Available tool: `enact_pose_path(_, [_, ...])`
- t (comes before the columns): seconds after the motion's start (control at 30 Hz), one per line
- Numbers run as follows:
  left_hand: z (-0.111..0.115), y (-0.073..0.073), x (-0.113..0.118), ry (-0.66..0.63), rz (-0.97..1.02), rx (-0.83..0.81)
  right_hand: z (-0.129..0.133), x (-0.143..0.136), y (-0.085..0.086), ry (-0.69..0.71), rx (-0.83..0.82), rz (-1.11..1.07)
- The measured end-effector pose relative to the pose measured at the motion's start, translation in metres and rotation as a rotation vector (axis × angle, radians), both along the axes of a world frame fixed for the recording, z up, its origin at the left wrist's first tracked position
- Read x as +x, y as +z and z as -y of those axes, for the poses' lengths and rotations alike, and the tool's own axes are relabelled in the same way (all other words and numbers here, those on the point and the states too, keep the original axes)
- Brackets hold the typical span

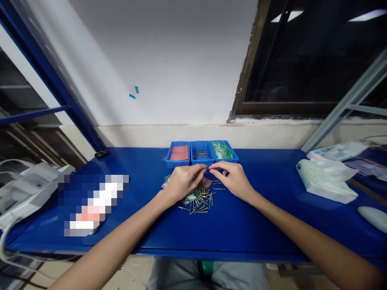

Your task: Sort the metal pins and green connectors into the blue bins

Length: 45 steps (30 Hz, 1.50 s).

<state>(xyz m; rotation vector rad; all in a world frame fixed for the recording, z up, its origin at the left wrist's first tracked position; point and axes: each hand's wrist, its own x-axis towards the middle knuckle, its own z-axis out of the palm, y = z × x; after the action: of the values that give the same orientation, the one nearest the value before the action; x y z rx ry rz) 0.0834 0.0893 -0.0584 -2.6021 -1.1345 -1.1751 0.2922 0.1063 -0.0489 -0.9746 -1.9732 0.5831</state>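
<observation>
My left hand (186, 180) and my right hand (231, 178) meet fingertip to fingertip just in front of the blue bins. Both are closed in a pinch around a small dark piece (207, 168); most of it is hidden, too small to name. Below my hands lies a loose heap of thin metal pins (203, 201) with brass-coloured bodies. Green and pinkish plastic bags (191, 197) lie among them, partly covered by my left hand. In the middle bin (200, 160) are several similar metal pieces.
Beside the middle bin stand a left bin (178, 163) with a pink sheet or bag and a right bin (231, 160) with green bagged parts. A tissue pack (326, 187) is at the right, white equipment (33, 189) at the left. The wall is behind the blue table (242, 233).
</observation>
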Motion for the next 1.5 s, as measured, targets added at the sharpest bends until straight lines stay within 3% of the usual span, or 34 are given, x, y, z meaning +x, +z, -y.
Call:
enact_pose_path(0.1, [-0.001,0.0,0.0,-0.015,0.017,0.059,0.007,-0.002,0.005,-0.016,0.104,0.102])
enact_pose_path(0.27, [0.002,0.004,0.001,-0.073,0.023,0.04,0.011,-0.005,0.005,-0.002,0.016,0.069])
enact_pose_path(0.57, [0.002,0.004,0.002,-0.065,0.037,0.029,0.016,-0.011,0.003,0.062,-0.05,0.025])
enact_pose_path(0.83, [0.001,0.007,0.001,-0.035,0.075,0.018,0.009,-0.003,0.011,0.036,0.015,-0.066])
enact_pose_path(0.97, [0.004,0.008,0.006,-0.134,0.161,-0.111,0.004,0.0,0.007,0.041,-0.078,-0.031])
enact_pose_path(1.17, [0.009,0.011,0.012,-0.181,0.311,-0.296,0.006,-0.005,0.001,0.195,-0.265,-0.04])
enact_pose_path(1.3, [0.008,0.011,0.013,-0.192,0.408,-0.391,0.008,-0.006,0.0,0.198,-0.271,-0.053])
enact_pose_path(1.5, [0.003,0.012,0.012,-0.312,0.564,-0.712,0.01,-0.007,-0.002,0.207,-0.245,-0.067])
